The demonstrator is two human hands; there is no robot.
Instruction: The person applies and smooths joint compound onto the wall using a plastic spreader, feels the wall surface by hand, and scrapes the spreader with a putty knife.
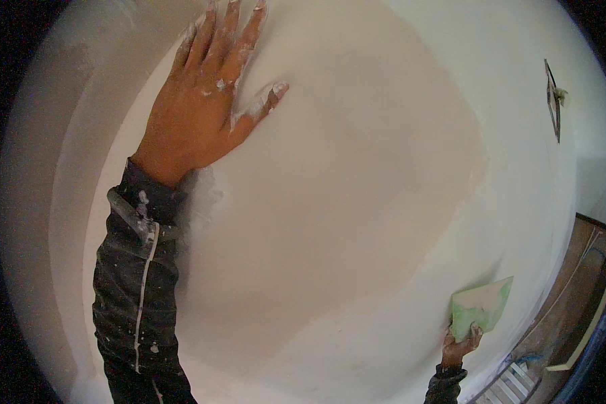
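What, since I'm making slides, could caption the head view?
Left hand spread over wall, right hand holding flat green tool.

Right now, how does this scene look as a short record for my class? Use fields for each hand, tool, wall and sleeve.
Left hand: the left hand, fingers spread, palm toward the wall, pale smears on the fingers
Right hand: the right hand, lower right, gripping the green scraper
Tool: flat, pale smears on its face; contact with the wall unclear
Wall: white wall with a large beige patch
Sleeve: dark left sleeve, pale specks
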